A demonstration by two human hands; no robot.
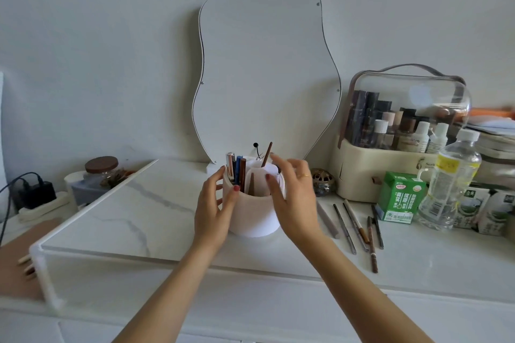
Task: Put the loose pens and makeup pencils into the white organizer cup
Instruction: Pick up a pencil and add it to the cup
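Note:
The white organizer cup (pixel 255 216) stands upright at the middle of the marble tabletop, with several pens and pencils (pixel 238 172) standing in its compartments. My left hand (pixel 214 209) lies against the cup's left side, thumb on the rim and fingers loosely spread along the wall. My right hand (pixel 292 198) hovers at the cup's right rim with its fingers relaxed and holds nothing. Several loose makeup pencils (pixel 359 228) lie side by side on the table to the right of the cup, a short way from my right wrist.
A wavy white mirror back (pixel 264 69) leans on the wall behind the cup. At right stand a clear-lidded cosmetics case (pixel 404 131), a green drink carton (pixel 400 196) and a plastic bottle (pixel 451 181). A lidded glass jar (pixel 101 172) and a charger (pixel 37 192) sit at left.

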